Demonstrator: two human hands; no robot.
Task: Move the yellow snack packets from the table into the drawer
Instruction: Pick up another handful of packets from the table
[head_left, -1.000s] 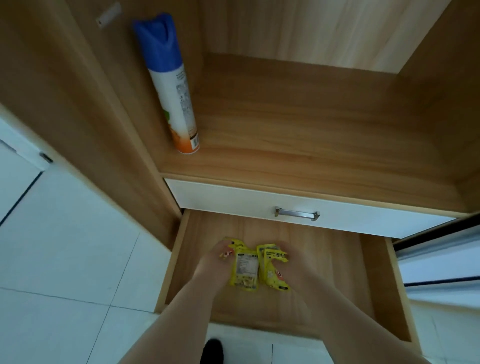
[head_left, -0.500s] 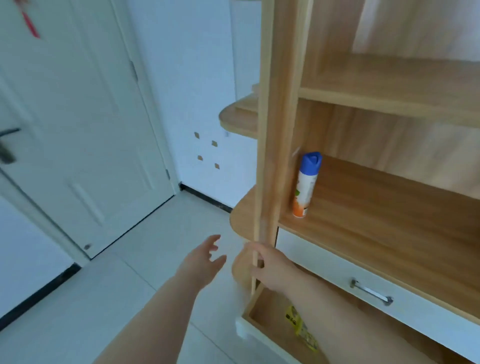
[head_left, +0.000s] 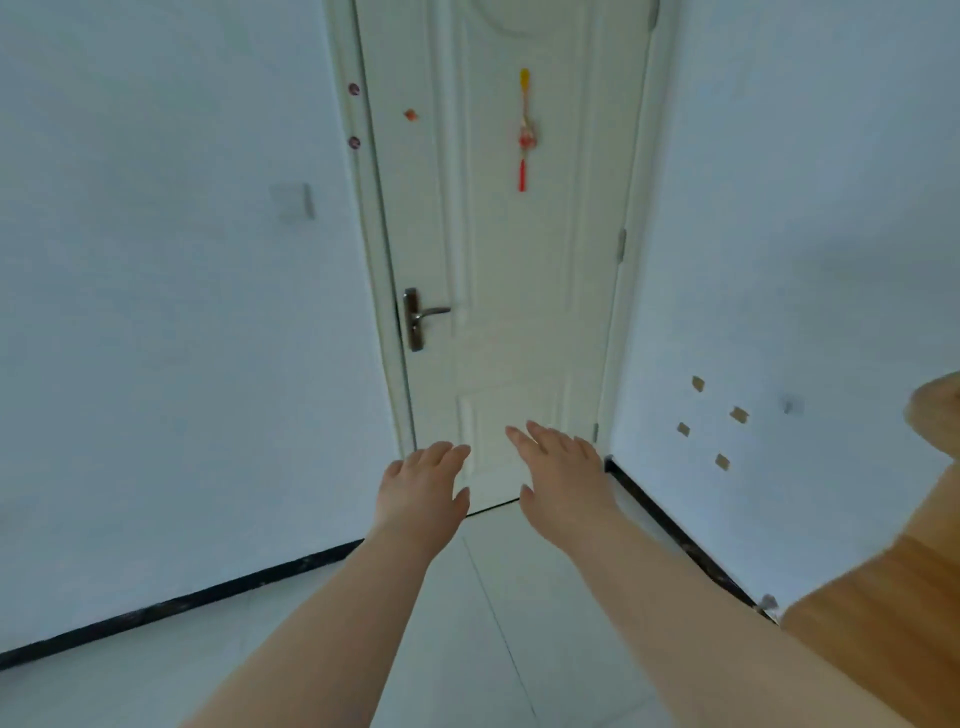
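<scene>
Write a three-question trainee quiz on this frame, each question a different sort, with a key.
1. True or false: the left hand holds a yellow packet.
2. What hangs on the door? A) red tassel B) towel C) calendar
3. Fill in: the handle sits near the door's ___ edge, as seen in the picture.
Key: 1 false; 2 A; 3 left.
</scene>
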